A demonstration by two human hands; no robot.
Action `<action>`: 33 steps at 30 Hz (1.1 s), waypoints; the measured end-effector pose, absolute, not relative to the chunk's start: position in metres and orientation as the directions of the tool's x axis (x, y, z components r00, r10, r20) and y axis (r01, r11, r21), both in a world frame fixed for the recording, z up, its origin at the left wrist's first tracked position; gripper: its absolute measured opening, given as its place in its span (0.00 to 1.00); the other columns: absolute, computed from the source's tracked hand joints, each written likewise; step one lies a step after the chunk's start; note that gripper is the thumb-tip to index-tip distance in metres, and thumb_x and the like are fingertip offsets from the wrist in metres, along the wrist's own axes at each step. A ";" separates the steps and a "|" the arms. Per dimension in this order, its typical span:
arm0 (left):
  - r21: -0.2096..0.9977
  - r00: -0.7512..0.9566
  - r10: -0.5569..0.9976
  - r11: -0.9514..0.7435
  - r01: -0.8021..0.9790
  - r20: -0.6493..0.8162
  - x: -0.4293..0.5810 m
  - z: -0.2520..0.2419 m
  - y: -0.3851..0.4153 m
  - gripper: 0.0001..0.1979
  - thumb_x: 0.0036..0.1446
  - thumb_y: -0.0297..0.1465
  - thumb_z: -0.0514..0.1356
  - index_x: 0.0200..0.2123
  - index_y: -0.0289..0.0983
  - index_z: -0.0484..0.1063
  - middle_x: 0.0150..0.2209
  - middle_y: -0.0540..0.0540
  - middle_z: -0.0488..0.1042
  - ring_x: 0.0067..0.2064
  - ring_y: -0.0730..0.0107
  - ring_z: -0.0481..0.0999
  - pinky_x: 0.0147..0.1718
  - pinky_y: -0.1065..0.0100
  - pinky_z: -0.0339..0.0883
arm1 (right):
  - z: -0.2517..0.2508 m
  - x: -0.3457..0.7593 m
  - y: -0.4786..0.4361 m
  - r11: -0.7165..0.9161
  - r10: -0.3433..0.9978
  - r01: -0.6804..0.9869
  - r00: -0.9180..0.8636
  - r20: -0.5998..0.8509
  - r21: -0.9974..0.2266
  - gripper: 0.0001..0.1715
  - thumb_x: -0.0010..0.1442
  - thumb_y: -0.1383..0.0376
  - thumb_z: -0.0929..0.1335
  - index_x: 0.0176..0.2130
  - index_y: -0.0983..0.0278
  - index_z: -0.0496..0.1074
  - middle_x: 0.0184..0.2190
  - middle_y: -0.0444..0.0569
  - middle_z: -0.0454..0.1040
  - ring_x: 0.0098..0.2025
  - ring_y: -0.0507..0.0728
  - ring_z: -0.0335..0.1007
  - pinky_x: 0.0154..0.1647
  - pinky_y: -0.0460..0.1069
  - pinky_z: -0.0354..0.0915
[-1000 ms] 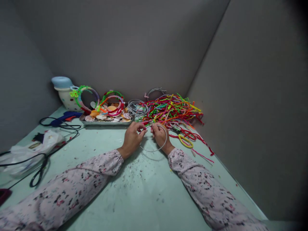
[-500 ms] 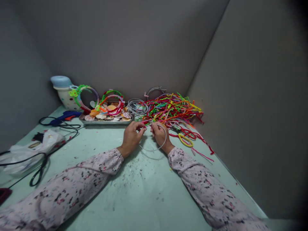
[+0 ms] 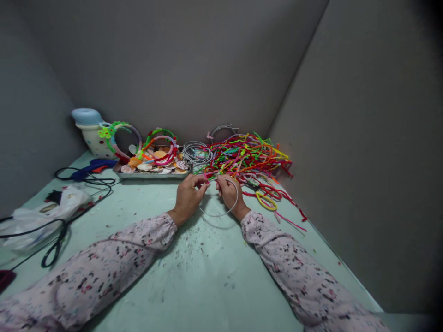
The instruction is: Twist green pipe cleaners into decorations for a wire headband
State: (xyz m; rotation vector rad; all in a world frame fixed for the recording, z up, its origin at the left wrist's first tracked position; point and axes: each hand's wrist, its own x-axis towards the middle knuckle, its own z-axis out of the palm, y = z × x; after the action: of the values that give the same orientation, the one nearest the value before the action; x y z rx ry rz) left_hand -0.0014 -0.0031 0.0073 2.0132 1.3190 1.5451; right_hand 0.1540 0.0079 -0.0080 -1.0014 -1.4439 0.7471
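My right hand is closed in a pinch on a thin grey-white wire. The wire curves down over the right fingers into an open loop, its free end hanging above the table between my hands. My left hand pinches at the other end of the wire, fingertips close to the right ones. A bit of pink shows by the left fingertips; whether it is held or lies behind in the pile, I cannot tell. Just beyond my hands lies a tangled heap of coloured pipe cleaners.
Behind my left hand stands a metal tray of seashells with decorated headbands. Coiled wire lies beside it. Scissors rest at right. At left are a cup, a blue tool, a black cord and a plastic bag.
Both hands keep almost the same pose with the wire between them. The whole view has shifted very slightly to the left.
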 end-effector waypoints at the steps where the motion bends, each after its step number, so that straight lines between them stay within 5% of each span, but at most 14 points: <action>1: 0.687 0.008 0.789 -0.540 0.486 0.614 -0.001 0.007 -0.003 0.03 0.53 0.30 0.64 0.32 0.39 0.77 0.31 0.49 0.73 0.32 0.70 0.70 0.34 0.70 0.63 | -0.008 0.154 0.008 0.427 0.898 0.164 0.034 0.438 -0.889 0.21 0.63 0.50 0.62 0.27 0.61 0.66 0.20 0.40 0.65 0.18 0.49 0.59 0.20 0.46 0.57; 33: 0.635 0.039 0.764 -0.562 0.530 0.644 -0.003 0.006 -0.003 0.03 0.54 0.30 0.63 0.34 0.38 0.74 0.32 0.49 0.72 0.32 0.71 0.70 0.34 0.69 0.63 | -0.004 0.153 0.004 0.437 0.894 0.169 0.022 0.447 -0.883 0.19 0.64 0.52 0.61 0.28 0.61 0.66 0.21 0.40 0.65 0.18 0.49 0.59 0.20 0.45 0.57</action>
State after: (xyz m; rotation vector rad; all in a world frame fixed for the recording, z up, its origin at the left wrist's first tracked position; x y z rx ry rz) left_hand -0.0025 -0.0033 0.0061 2.0902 1.3338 1.5377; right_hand 0.1530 0.0044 -0.0043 -0.9985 -1.4618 0.7405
